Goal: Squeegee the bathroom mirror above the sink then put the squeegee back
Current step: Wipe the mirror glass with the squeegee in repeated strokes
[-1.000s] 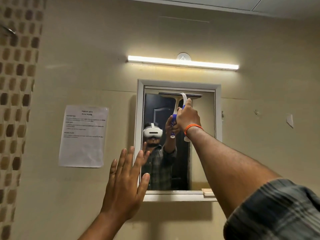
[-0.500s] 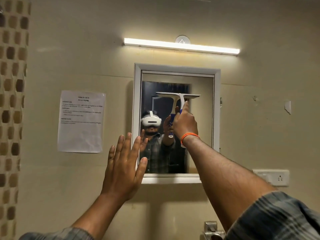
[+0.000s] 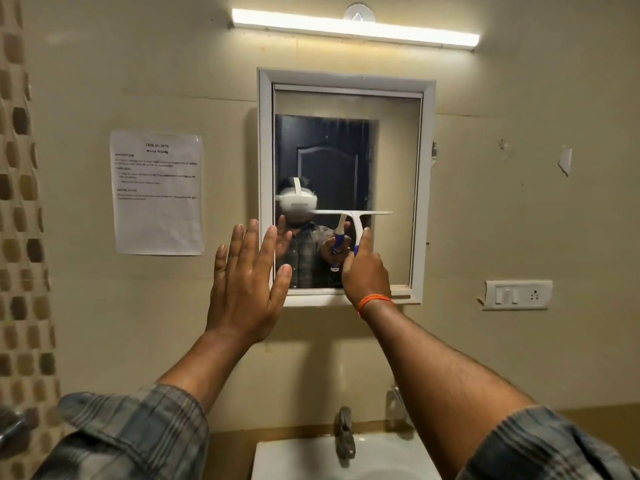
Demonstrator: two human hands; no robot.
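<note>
A white-framed mirror (image 3: 346, 140) hangs on the beige wall above a white sink (image 3: 298, 459). My right hand (image 3: 365, 271) grips the handle of a white squeegee (image 3: 356, 220) with a blue grip. Its blade lies level against the lower half of the glass. My left hand (image 3: 246, 278) is raised with fingers straight and spread, at the mirror's left frame edge; whether it touches the wall I cannot tell. A hazy film shows on the upper glass.
A tap (image 3: 346, 434) stands over the sink below the mirror. A printed sheet (image 3: 157, 192) is stuck to the wall on the left. A switch plate with socket (image 3: 516, 294) sits to the right. A tube light (image 3: 353, 27) glows above. Mosaic tiles (image 3: 20, 202) line the far left.
My right hand has drawn the squeegee down the mirror from its top edge to the lower half. The view has tilted down, bringing the sink and tap into sight.
</note>
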